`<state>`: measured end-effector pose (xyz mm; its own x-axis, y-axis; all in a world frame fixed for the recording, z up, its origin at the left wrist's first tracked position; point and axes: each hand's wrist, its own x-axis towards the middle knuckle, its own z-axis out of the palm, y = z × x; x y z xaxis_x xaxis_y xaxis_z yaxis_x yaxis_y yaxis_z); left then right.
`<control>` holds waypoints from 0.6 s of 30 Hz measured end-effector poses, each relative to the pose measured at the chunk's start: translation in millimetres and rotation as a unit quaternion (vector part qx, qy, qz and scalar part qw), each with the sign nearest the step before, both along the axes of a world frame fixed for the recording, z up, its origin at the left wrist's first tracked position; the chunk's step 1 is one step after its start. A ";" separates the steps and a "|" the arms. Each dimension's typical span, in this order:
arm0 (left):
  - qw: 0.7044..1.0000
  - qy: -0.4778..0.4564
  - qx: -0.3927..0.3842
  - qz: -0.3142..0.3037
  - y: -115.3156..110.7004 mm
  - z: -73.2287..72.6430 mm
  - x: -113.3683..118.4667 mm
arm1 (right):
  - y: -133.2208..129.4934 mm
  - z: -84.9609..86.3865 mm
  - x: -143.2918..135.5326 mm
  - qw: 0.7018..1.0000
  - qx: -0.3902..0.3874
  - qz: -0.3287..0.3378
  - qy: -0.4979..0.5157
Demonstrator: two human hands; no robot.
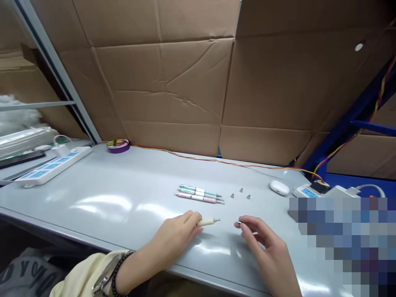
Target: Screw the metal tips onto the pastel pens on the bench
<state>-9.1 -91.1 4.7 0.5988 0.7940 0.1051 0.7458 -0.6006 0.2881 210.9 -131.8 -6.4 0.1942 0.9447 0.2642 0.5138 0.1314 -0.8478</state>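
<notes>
A cream pen [206, 222] without its tip cone is in my left hand [177, 233], its bare metal end pointing right. Between thumb and index finger, my right hand [265, 243] pinches a small silvery piece [239, 223], mostly covered by the fingertips. A gap separates the piece from the pen's end. Beyond my hands, a pink and white pen [198, 197] lies alongside green and white pens [194, 189], their thin metal ends toward the right. Three small grey cones stand to the right of these pens: one cone [232, 196], another [241, 190] and a third [248, 197].
A white case [279, 187] sits at the right, near a power strip [309, 192] and charger. Purple tape [118, 146] is at the back left, with a long power strip [55, 165] further left. Wires [198, 158] run along the cardboard [173, 82].
</notes>
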 end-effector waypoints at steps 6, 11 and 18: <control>0.995 0.078 0.054 -0.010 -6.0 -5.2 6.2 | -12.2 0.7 -1.5 1.000 -0.018 0.021 -0.001; 0.991 0.118 0.056 -0.022 -4.2 -1.3 11.1 | -25.5 8.1 3.7 0.999 -0.032 0.018 -0.030; 0.990 0.126 0.040 -0.046 -1.7 4.0 10.3 | -8.8 1.2 -8.9 0.997 -0.032 0.062 -0.024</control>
